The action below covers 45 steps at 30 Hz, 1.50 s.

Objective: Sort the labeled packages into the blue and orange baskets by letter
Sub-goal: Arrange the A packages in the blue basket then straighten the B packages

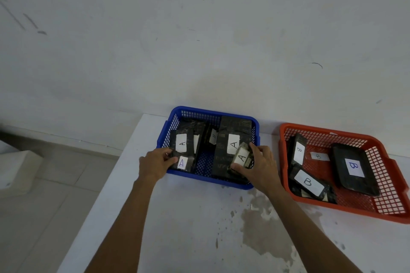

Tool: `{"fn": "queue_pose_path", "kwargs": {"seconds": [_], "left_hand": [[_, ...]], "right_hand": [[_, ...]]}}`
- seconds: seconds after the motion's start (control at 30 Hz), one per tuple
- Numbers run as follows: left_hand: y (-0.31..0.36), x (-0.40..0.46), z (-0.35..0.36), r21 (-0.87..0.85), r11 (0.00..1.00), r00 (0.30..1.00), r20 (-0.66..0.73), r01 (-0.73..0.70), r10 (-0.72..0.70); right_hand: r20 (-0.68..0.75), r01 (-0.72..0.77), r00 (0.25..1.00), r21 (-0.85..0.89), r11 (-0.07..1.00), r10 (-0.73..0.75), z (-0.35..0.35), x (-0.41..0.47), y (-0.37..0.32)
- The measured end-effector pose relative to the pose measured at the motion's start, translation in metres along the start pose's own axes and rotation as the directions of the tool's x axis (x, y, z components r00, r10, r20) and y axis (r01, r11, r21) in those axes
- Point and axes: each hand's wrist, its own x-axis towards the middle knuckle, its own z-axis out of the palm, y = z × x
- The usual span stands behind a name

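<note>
In the blue basket point(207, 115) we pinch two A-labelled packages: left hand point(155, 163) on the small package point(183, 163) at its near-left corner, right hand point(258, 167) on another point(241, 158) at its near-right. Right of it, the orange basket point(286, 131) holds B-labelled packages point(353, 167).

One head-worn camera looks steeply down, close over the table point(199, 228).

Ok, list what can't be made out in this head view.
- Blue basket: the middle package has a label too small to read.
- Orange basket: right end cut off by the frame edge.
- Packages under the left hand and right hand: partly covered by fingers.
</note>
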Motion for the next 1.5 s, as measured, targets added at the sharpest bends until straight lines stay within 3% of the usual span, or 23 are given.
{"fn": "queue_pose_path", "kwargs": {"seconds": [0.07, 0.17, 0.27, 0.37, 0.5, 0.63, 0.73, 0.87, 1.0, 1.1, 1.2, 1.5], "left_hand": [[-0.005, 0.003, 0.0, 0.113, 0.993, 0.999, -0.042, 0.029, -0.024], [-0.006, 0.003, 0.002, 0.066, 0.997, 0.99, -0.134, 0.047, -0.038], [0.004, -0.002, 0.009, -0.02, 0.993, 0.966, -0.233, -0.119, 0.111], [0.012, -0.003, 0.015, 0.021, 0.965, 0.958, -0.121, -0.261, 0.261], [0.009, 0.003, 0.013, 0.074, 0.971, 0.97, -0.066, -0.229, 0.234], [0.012, 0.01, 0.005, 0.146, 0.975, 0.984, -0.036, -0.168, 0.175], [0.01, 0.014, 0.001, 0.144, 0.98, 0.99, -0.005, -0.137, 0.14], [0.007, 0.016, 0.001, 0.026, 0.973, 0.966, 0.132, -0.228, 0.222], [0.0, 0.015, 0.001, -0.13, 0.966, 0.964, 0.12, -0.223, 0.238], [0.001, 0.017, -0.001, -0.262, 0.951, 0.983, 0.038, -0.163, 0.178], [0.01, 0.025, -0.003, -0.283, 0.953, 0.992, 0.029, -0.112, 0.125], [0.049, 0.05, 0.006, -0.08, 0.993, 0.996, 0.037, 0.084, -0.081]], "right_hand": [[0.001, 0.007, 1.0, -0.022, 1.0, -0.006, -0.002, 0.002, -0.001], [0.019, 0.014, 1.0, 0.084, 0.996, -0.016, -0.004, 0.006, -0.004], [0.051, 0.02, 0.998, 0.203, 0.979, -0.031, -0.004, 0.01, -0.009], [0.092, 0.002, 0.995, 0.352, 0.936, -0.037, -0.004, 0.017, -0.02], [0.113, 0.051, 0.986, 0.5, 0.865, -0.123, -0.003, 0.031, -0.048], [0.079, 0.19, 0.969, 0.367, 0.911, -0.234, 0.013, 0.049, -0.083], [0.121, 0.28, 0.949, 0.087, 0.956, -0.289, 0.028, 0.061, -0.089], [0.214, 0.38, 0.918, -0.236, 0.894, -0.333, 0.045, 0.066, -0.084], [0.243, 0.473, 0.881, -0.409, 0.78, -0.407, 0.051, 0.066, -0.077], [0.247, 0.48, 0.877, -0.452, 0.752, -0.411, 0.051, 0.062, -0.07], [0.202, 0.422, 0.907, -0.428, 0.799, -0.371, 0.054, 0.055, -0.062], [0.067, 0.311, 0.95, -0.148, 0.939, -0.304, 0.055, 0.035, -0.042]]}}
